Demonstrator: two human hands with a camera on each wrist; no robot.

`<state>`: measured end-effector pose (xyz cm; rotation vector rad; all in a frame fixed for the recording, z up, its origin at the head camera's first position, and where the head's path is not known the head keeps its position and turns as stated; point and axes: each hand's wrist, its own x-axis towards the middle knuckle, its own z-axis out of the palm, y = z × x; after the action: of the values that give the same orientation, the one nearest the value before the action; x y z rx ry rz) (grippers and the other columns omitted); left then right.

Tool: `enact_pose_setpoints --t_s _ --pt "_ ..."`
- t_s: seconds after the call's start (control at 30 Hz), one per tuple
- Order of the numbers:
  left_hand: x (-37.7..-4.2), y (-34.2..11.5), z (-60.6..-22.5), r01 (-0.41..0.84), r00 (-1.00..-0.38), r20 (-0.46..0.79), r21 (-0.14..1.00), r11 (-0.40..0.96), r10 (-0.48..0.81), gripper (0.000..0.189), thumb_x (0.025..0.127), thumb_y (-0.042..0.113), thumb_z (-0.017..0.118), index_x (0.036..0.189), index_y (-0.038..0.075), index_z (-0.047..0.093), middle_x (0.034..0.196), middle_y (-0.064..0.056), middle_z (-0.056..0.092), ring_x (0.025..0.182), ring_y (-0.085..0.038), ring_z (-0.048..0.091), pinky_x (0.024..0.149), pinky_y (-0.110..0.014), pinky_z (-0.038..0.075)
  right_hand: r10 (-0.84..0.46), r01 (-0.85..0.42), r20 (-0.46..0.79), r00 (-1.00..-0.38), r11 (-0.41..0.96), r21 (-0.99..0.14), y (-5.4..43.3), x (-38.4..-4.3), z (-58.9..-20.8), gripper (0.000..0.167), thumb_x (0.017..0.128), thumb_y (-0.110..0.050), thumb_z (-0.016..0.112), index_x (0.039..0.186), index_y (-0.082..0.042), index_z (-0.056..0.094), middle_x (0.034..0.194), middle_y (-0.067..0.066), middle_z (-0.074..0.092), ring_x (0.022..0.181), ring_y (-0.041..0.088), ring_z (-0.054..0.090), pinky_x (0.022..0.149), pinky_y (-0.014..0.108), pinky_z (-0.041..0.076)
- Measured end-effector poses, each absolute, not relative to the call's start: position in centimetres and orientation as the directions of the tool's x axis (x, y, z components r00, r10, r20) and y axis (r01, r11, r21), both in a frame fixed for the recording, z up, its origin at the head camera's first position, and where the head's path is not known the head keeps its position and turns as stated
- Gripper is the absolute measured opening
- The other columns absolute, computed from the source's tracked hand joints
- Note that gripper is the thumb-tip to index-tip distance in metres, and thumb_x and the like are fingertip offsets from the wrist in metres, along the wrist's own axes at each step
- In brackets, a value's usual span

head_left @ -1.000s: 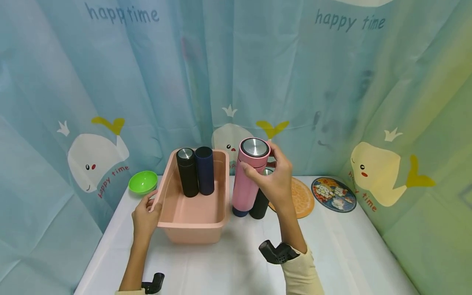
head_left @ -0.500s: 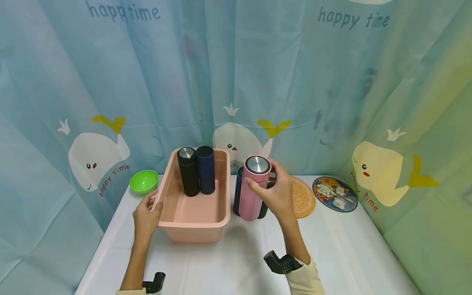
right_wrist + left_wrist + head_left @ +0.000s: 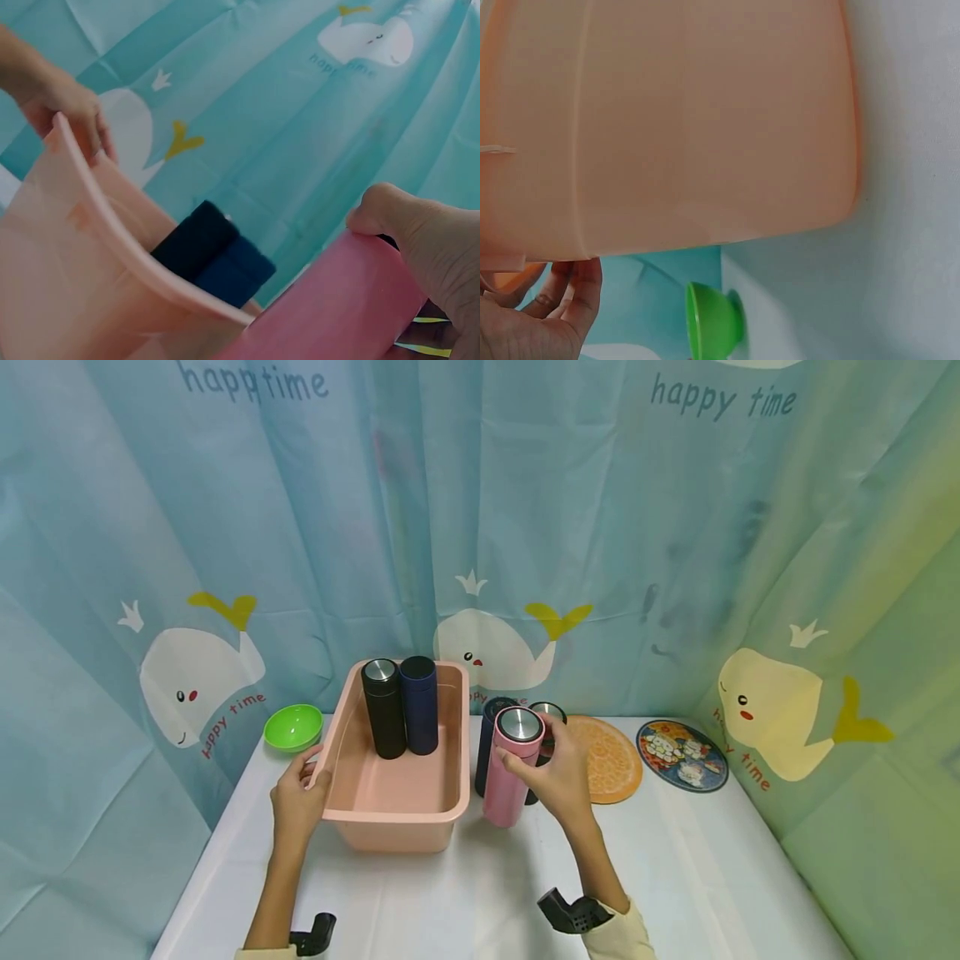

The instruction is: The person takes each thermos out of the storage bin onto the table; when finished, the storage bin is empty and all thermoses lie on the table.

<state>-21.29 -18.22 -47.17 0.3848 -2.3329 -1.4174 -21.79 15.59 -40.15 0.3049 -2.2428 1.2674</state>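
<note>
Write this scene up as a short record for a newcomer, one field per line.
Left hand: grips the rim of the peach tub
Right hand: holds the pink bottle near its lid, outside the tub
In the tub: black bottle with silver-topped lid, navy bottle beside it
Behind the pink bottle: second navy bottle and silver-lidded bottle, partly hidden
On the table: green bowl left of the tub; orange-slice mat and cartoon mat on the right
Backdrop: blue whale-print curtain
</note>
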Motion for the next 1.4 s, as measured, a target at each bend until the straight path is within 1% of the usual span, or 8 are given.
enact_pose_setpoints --t_s 0.17,0.37,0.43,0.73,0.9,1.07,1.17,1.4 --pt "-21.6 -18.2 -47.1 -0.024 -0.887 0.19 0.891 0.453 -0.421 0.04 0.093 0.007 0.058 0.132 0.006 0.059 0.116 -0.027 0.066 0.103 -0.038 0.065 0.085 -0.052 0.057 0.066 -0.385 0.501 -0.863 0.556 -0.736 15.6 -21.9 -41.1 0.06 0.067 -0.023 0.088 0.115 0.0 0.061 0.097 0.011 0.069 0.083 0.018 0.064 0.069 0.026 0.057" --pt "-21.4 -18.2 -47.3 -0.034 -0.885 0.185 0.89 0.455 -0.427 0.04 0.092 0.007 0.058 0.132 0.005 0.059 0.114 -0.027 0.067 0.1 -0.039 0.067 0.081 -0.05 0.058 0.072 -0.347 0.46 -0.885 0.557 -0.754 15.4 -21.9 -42.5 0.061 0.065 -0.02 0.089 0.114 0.002 0.06 0.098 0.015 0.07 0.086 0.022 0.067 0.073 0.035 0.06" --pt "-21.3 -18.2 -47.4 -0.038 -0.885 0.182 0.89 0.455 -0.429 0.04 0.092 0.007 0.059 0.132 0.005 0.059 0.114 -0.027 0.067 0.1 -0.038 0.067 0.081 -0.049 0.058 0.079 -0.335 0.45 -0.889 0.559 -0.759 15.4 -21.9 -43.0 0.061 0.065 -0.02 0.089 0.114 0.002 0.06 0.099 0.014 0.07 0.087 0.022 0.067 0.073 0.034 0.06" --pt "-21.2 -18.1 -47.2 -0.032 -0.887 0.182 0.893 0.449 -0.425 0.04 0.093 0.007 0.058 0.133 0.005 0.058 0.117 -0.027 0.066 0.103 -0.038 0.065 0.085 -0.052 0.056 0.098 -0.311 0.445 -0.89 0.583 -0.751 15.2 -22.2 -44.3 0.064 0.064 -0.026 0.091 0.114 0.003 0.061 0.099 0.015 0.07 0.085 0.022 0.066 0.071 0.036 0.06" --pt "-21.1 -18.1 -47.1 -0.029 -0.887 0.186 0.891 0.453 -0.423 0.041 0.092 0.006 0.057 0.133 0.004 0.058 0.116 -0.028 0.066 0.103 -0.039 0.065 0.085 -0.052 0.057 0.106 -0.308 0.441 -0.891 0.573 -0.76 15.1 -22.2 -44.7 0.065 0.063 -0.024 0.092 0.114 0.003 0.061 0.1 0.015 0.07 0.086 0.023 0.066 0.071 0.038 0.06" --pt "-21.1 -18.2 -47.2 -0.029 -0.883 0.194 0.886 0.462 -0.427 0.04 0.092 0.007 0.058 0.132 0.004 0.058 0.115 -0.027 0.067 0.101 -0.037 0.066 0.082 -0.048 0.058 0.111 -0.31 0.441 -0.891 0.561 -0.768 15.0 -22.3 -45.0 0.064 0.063 -0.023 0.092 0.114 0.003 0.061 0.101 0.016 0.07 0.09 0.023 0.067 0.073 0.034 0.06" --pt "-21.2 -18.2 -47.4 -0.033 -0.882 0.191 0.886 0.462 -0.43 0.04 0.092 0.008 0.059 0.132 0.005 0.059 0.114 -0.026 0.067 0.1 -0.036 0.066 0.08 -0.045 0.058 0.119 -0.3 0.434 -0.893 0.56 -0.772 14.9 -22.3 -45.2 0.064 0.063 -0.023 0.092 0.114 0.002 0.061 0.102 0.016 0.07 0.091 0.024 0.067 0.073 0.034 0.06" --pt "-21.2 -18.1 -47.2 -0.028 -0.884 0.19 0.891 0.453 -0.427 0.04 0.092 0.006 0.058 0.132 0.004 0.058 0.115 -0.028 0.066 0.101 -0.039 0.066 0.082 -0.05 0.058 0.132 -0.292 0.431 -0.893 0.56 -0.775 14.8 -22.3 -45.2 0.064 0.063 -0.023 0.092 0.114 0.001 0.061 0.102 0.016 0.07 0.09 0.024 0.066 0.073 0.037 0.06"
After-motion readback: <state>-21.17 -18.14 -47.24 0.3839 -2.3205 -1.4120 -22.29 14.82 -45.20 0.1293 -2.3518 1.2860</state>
